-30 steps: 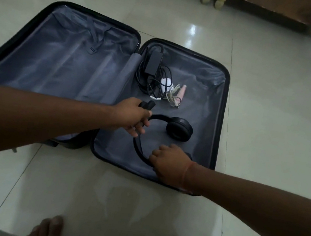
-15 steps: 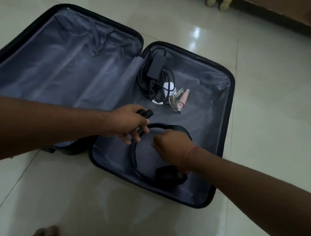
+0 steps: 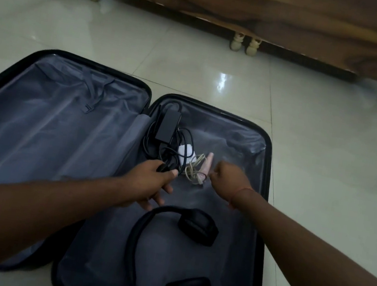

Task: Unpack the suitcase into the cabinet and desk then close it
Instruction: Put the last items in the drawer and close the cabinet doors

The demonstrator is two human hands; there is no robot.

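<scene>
reaching into the right half of the open suitcase (image 3: 269,161) on the floor (image 3: 330,154) for the little pile of cords. best to gather the whole pile at once: black charger brick (image 3: 167,125), black cord (image 3: 170,154), white plug (image 3: 184,153), pale cord (image 3: 194,170) and the pink thing (image 3: 205,168), all touching in a tangle. pull slow so no loop snags. lift the brick with its cord, not by the cord alone. then carry to the desk or cabinet, maybe the wooden cabinet (image 3: 255,6) just past the suitcase.

left hand (image 3: 150,184): thumb and first fingers pinching the black plug end (image 3: 163,167) of the cord, other fingers loose and spread out below.

right hand (image 3: 225,176): curled up like a fist right beside the pink thing and pale cord. maybe touching them, cannot tell if anything is held.

headphones (image 3: 140,247) lying free in the near part of the same half, not touched. left half looks bare, just grey lining. lots left to unpack, so closing comes later.
</scene>
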